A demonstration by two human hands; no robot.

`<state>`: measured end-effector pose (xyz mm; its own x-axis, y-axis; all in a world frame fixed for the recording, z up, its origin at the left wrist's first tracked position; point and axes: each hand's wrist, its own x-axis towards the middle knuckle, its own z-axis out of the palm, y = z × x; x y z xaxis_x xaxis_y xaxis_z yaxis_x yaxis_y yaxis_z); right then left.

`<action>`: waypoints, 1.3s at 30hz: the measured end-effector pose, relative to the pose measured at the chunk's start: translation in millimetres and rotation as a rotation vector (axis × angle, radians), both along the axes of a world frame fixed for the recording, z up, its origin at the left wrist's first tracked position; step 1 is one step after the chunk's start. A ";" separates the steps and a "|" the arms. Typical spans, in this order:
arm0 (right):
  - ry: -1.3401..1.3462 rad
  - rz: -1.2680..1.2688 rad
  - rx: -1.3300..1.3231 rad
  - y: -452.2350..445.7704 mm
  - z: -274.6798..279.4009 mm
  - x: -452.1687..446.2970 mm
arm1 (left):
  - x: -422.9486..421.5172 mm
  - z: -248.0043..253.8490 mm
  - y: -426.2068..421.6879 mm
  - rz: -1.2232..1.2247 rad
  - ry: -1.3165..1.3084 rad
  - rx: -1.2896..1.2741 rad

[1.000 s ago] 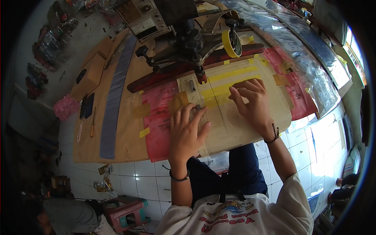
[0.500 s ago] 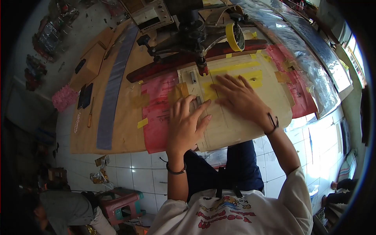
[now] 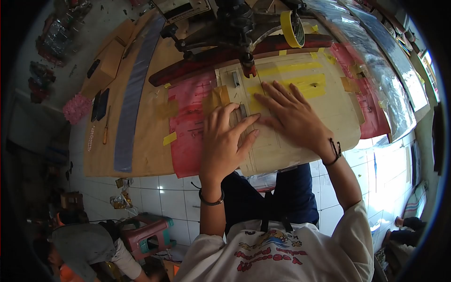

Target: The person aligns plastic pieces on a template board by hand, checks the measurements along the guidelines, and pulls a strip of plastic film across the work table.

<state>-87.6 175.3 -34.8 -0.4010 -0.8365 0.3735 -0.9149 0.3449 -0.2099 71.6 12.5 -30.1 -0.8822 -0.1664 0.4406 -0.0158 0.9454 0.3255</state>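
Note:
My left hand (image 3: 221, 138) rests on the work board with its fingers apart. Its index finger and thumb lie beside a small metal bar (image 3: 243, 111) set on a pale strip. Flat on the beige sheet (image 3: 324, 122), my right hand (image 3: 297, 117) has its fingers spread, near the strips of yellow tape (image 3: 312, 87). A second small metal piece (image 3: 236, 79) sits farther up the strip. Red film (image 3: 188, 141) shows left of my left hand. Just beyond my hands, a black machine head with a red tip (image 3: 249, 70) hangs over the sheet.
A yellow tape roll (image 3: 292, 29) hangs on the machine in front of a long red bar (image 3: 188, 69). Left on the table are a grey strip (image 3: 134, 103), a phone (image 3: 103, 104) and a screwdriver (image 3: 106, 129). A person (image 3: 87, 249) bends near a stool (image 3: 148, 235).
The whole view has shifted slightly, with the table higher in it. Both hands keep nearly the same place on the board; my right hand is less blurred. The person at lower left has moved.

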 end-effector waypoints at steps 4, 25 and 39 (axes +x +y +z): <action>-0.065 -0.101 -0.009 -15.7 6.9 -12.3 | -2.0 0.8 1.9 0.031 0.005 0.005; -0.159 -0.023 -0.054 8.0 12.4 -10.8 | -6.3 2.3 0.2 0.056 -0.001 0.032; -0.109 -0.005 -0.052 12.3 15.1 -5.2 | -3.2 1.0 -3.0 0.051 0.007 0.102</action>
